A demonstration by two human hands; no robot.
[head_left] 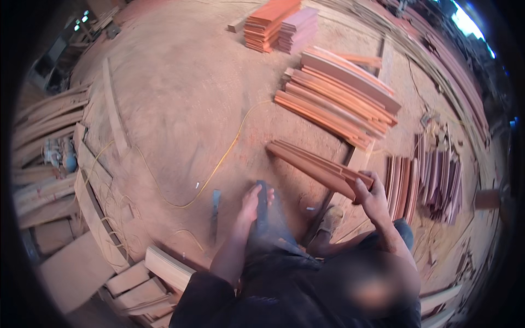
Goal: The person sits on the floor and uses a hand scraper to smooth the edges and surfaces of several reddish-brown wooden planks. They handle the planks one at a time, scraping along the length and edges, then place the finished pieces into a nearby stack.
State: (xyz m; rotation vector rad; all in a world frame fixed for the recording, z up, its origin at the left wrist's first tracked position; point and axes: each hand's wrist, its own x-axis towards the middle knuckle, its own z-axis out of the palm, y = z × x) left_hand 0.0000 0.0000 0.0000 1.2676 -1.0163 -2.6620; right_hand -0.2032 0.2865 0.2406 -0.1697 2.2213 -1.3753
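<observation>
So, head cam, the only view here. The right grip (373, 198), out between 3 and 4 o'clock, is clenched around the near end of a bundle of reddish-brown wood strips (317, 168). The bundle sits just off centre toward 3, with its far end pointing to 10. The left grip (250, 204), near 6, has its fingers wrapped round a dark flat bar (262, 210); it's blurry down there, so I can't really tell what it's made of.

Around that: a big stack of orange-brown boards (339, 101) lies on the dusty floor (164, 93) between 1 and 2. At 12 there's a smaller orange stack (268, 27) with a pinkish stack (298, 31) right beside it. Over at 3 you get a row of reddish strips (401, 188), then a darker, purplish pile (441, 186) further out. A yellow cord (232, 146) curves across the floor left of centre. Way out at 9 there's a blue-grey power tool (68, 157) among rough planks, and a shoe (330, 220) shows around 4.
</observation>
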